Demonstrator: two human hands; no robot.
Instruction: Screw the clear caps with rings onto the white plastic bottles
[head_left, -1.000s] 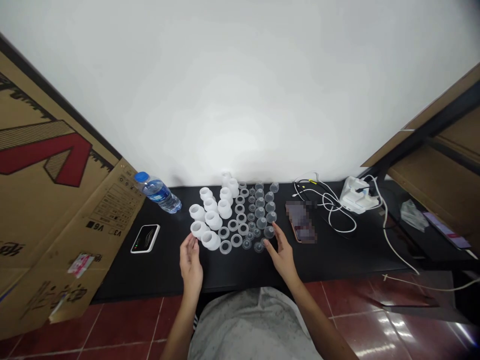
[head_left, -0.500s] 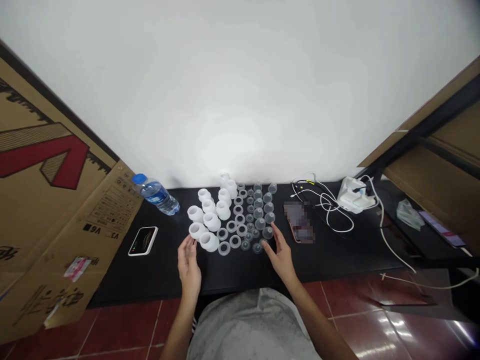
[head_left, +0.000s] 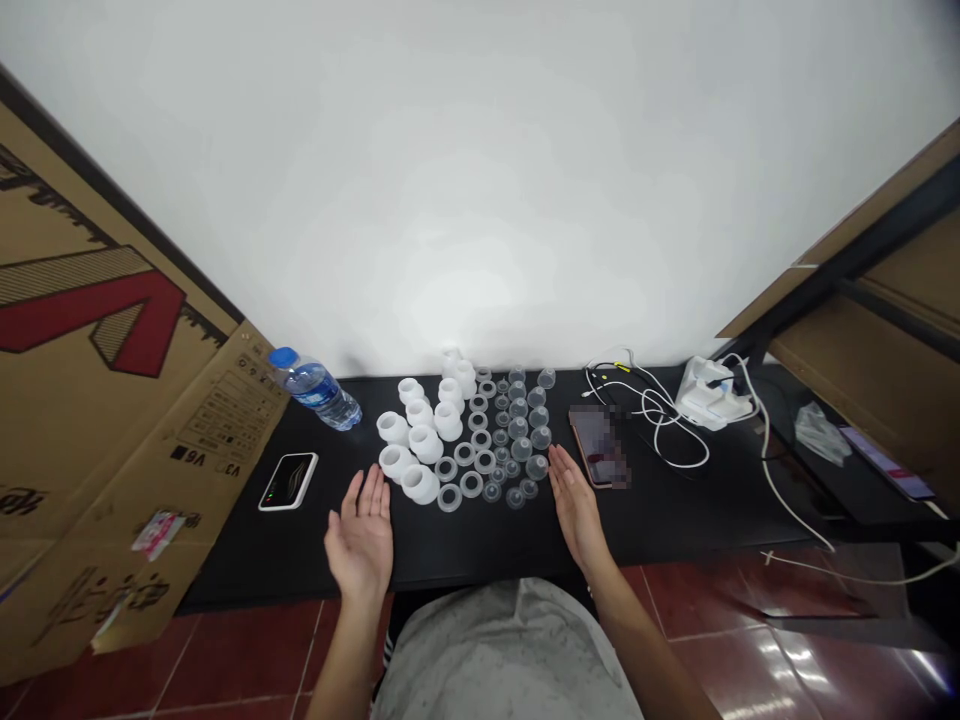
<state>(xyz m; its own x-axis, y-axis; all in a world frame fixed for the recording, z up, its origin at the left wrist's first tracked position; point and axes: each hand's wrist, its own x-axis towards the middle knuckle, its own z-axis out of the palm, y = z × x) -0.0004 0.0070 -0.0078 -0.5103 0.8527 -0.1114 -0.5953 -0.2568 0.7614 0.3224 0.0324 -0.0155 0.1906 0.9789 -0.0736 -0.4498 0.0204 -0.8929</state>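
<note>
My left hand (head_left: 361, 535) is open, palm up and holding nothing, at the near left of several white plastic bottles (head_left: 419, 484) with wide mouths. My right hand (head_left: 577, 505) is also open and empty, its palm turned inward beside the clear domed caps (head_left: 536, 467). Between the bottles and caps lie several translucent rings (head_left: 471, 484) in rough columns. Small clear round pieces (head_left: 492, 491) form another column between the rings and the domed caps. All of these parts rest on the black table (head_left: 472, 545).
A water bottle (head_left: 319, 392) leans at the back left, with a white device (head_left: 288, 482) nearer me. Right of the caps lies a phone (head_left: 598, 447). White cables (head_left: 679, 463) trail from a power strip (head_left: 709, 393). A cardboard box (head_left: 112, 400) borders the left side.
Both hands have moved outward from the parts. My left palm has turned up, and my right fingers have straightened away from the domed caps. The laid-out parts have stayed put.
</note>
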